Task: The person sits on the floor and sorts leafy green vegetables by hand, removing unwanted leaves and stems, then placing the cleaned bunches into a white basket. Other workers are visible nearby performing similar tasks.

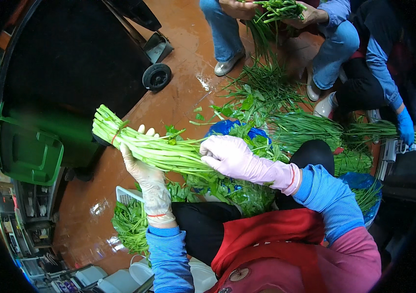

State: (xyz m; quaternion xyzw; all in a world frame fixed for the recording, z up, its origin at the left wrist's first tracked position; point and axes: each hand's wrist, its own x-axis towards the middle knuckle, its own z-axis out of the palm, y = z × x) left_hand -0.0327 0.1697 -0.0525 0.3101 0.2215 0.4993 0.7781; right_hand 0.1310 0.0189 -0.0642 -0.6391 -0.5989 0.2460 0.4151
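A bunch of leafy greens [156, 149] with thick pale stems lies slantwise in front of me, its cut ends at the upper left. Round the stems near those ends runs a red band [116, 134]. My left hand [142, 158], in a whitish glove, supports the bunch from below with fingers wrapped behind it. Over the leafy end, my right hand [225, 155] in a pinkish glove is closed, thumb and curled fingers against the stems. The fingertips of the right hand are partly hidden. Loose leafy greens [242, 193] lie beneath the right hand, partly on blue plastic [227, 128].
Long thin green stalks [305, 132] spread over the wet brown floor [188, 44]. Opposite me, a person holds greens [281, 10]; another person's blue-gloved hand [405, 127] touches stalks at the right. A green wheeled bin [29, 151] stands left, near a black wheel [156, 77].
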